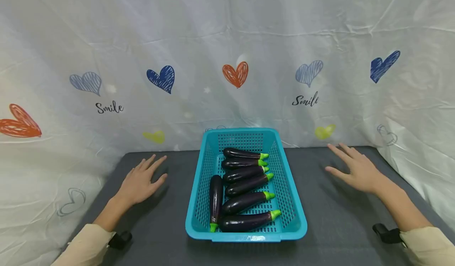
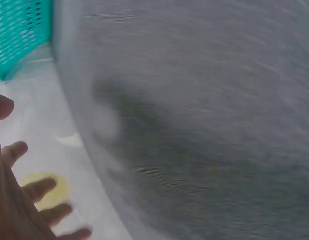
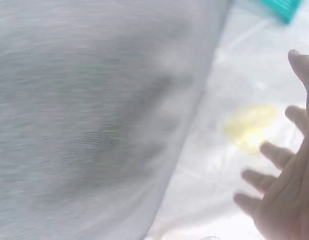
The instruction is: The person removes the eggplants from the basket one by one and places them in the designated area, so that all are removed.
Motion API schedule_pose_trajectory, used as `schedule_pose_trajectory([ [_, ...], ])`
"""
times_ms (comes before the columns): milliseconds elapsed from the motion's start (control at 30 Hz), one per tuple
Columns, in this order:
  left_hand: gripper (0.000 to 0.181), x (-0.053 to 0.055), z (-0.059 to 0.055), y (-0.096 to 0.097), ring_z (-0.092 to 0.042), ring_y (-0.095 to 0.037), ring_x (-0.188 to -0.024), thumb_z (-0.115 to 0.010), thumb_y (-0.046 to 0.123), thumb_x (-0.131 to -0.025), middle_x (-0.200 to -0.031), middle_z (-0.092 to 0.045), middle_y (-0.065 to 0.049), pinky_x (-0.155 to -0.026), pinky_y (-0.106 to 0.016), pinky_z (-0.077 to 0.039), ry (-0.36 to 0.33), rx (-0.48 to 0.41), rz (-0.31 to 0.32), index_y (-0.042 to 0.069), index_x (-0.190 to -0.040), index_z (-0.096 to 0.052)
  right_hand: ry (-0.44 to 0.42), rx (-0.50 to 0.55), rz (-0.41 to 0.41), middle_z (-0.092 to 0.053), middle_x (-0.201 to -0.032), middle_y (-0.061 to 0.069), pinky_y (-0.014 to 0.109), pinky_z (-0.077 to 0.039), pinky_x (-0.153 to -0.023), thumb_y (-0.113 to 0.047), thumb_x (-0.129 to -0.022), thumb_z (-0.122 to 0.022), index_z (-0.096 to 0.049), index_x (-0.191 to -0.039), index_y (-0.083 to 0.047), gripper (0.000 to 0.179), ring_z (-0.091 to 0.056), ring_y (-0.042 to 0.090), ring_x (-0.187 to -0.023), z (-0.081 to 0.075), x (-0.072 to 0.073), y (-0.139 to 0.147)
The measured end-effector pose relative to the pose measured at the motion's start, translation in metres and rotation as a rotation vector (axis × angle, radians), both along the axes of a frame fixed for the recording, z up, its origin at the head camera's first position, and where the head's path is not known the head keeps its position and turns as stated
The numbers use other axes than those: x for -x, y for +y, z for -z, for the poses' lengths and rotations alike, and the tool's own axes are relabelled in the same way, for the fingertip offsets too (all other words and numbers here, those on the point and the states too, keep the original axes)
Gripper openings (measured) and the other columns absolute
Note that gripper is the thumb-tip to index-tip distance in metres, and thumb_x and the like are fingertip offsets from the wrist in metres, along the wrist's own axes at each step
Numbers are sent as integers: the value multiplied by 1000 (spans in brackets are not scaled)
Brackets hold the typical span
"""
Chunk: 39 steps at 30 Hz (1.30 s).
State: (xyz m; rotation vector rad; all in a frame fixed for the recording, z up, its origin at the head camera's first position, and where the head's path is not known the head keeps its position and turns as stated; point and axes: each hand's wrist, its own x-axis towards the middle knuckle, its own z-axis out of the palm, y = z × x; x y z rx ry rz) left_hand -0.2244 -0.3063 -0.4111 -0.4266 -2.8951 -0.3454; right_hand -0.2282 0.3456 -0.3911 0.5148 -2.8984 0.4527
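Observation:
A turquoise plastic basket (image 1: 246,237) stands mid-table, holding several glossy dark eggplants (image 1: 245,202) with green caps. Most lie crosswise with caps to the right; one eggplant (image 1: 215,199) lies lengthwise along the left wall, cap toward the front. Left of the basket, my left hand (image 1: 138,183) is over the table with fingers spread and nothing in it. On the other side my right hand (image 1: 359,171) is held the same way, fingers extended and apart from the basket. Both wrist views show the spread fingers, with a corner of the basket (image 2: 29,30) beyond.
A dark grey cloth (image 1: 156,234) covers the table. Behind it hangs a white curtain (image 1: 199,108) printed with hearts and the word Smile, which also runs along both sides. Each wrist wears a black strap (image 1: 120,240) by the beige sleeve (image 1: 87,244).

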Motion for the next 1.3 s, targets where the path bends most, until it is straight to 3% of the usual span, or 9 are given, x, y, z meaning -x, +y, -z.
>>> schedule_pose_trajectory([
  [200, 51, 7, -12, 6, -58, -47, -118, -60, 25, -105, -140, -53, -26, -90, -63, -48, 0, -277, 142, 5, -150, -45, 22, 235, -95, -48, -141, 30, 64, -47, -89, -24, -101, -69, -49, -147, 0, 56, -56, 51, -117, -19, 8, -1],
  [267, 47, 9, -15, 9, -62, -44, -112, -61, 18, -105, -134, -58, -24, -90, -58, -51, -5, -359, 185, 5, -148, -47, 41, 294, -118, -56, -135, 26, 51, -56, -83, -18, -101, -69, -56, -141, 1, 46, -66, 42, -107, -23, 11, -4],
  [367, 44, 11, -18, 15, -66, -39, -106, -61, 13, -104, -128, -63, -20, -85, -51, -55, -33, -488, 227, 6, -146, -49, 53, 376, -151, -65, -126, 22, 29, -58, -76, -13, -101, -68, -64, -132, 1, 35, -70, 19, -101, -27, 16, -11],
  [467, 44, 11, -20, 21, -66, -39, -105, -59, 14, -106, -127, -64, -22, -83, -45, -57, -109, -658, 258, 4, -147, -48, 36, 471, -179, -69, -117, 19, 20, -55, -73, -10, -101, -67, -68, -126, 1, 28, -69, 6, -94, -32, 22, -19],
  [567, 46, 9, -22, 29, -66, -35, -108, -58, 14, -106, -131, -60, -25, -84, -42, -57, -225, -841, 285, 5, -149, -45, -1, 573, -183, -70, -112, 15, 23, -57, -73, -11, -101, -67, -69, -123, 0, 25, -71, 9, -88, -37, 27, -27],
  [667, 48, 7, -22, 42, -65, -30, -111, -58, 13, -106, -133, -58, -23, -88, -41, -56, -316, -949, 312, 7, -151, -43, -31, 664, -179, -70, -112, 9, 27, -58, -75, -11, -101, -68, -68, -123, 2, 26, -72, 15, -89, -43, 31, -35],
  [933, 47, 7, -10, 76, -62, -39, -109, -65, 14, -102, -126, -56, -20, -88, -56, -54, -410, -931, 369, 9, -147, -51, -53, 803, -233, -70, -110, 9, 35, -59, -77, -7, -100, -67, -65, -123, 9, 28, -73, 20, -90, -56, 43, -61],
  [1100, 44, 5, -1, 80, -63, -35, -108, -66, 15, -102, -128, -55, -21, -90, -59, -52, -433, -940, 341, 9, -144, -54, -69, 816, -279, -70, -111, 13, 35, -59, -76, -6, -99, -68, -65, -122, 10, 28, -73, 21, -90, -59, 48, -78],
  [1300, 45, 5, -3, 84, -62, -36, -109, -66, 18, -102, -131, -54, -20, -90, -58, -52, -436, -927, 334, 11, -145, -53, -105, 821, -306, -69, -113, 17, 37, -59, -78, -8, -99, -69, -65, -122, 9, 28, -71, 32, -96, -59, 54, -90],
])
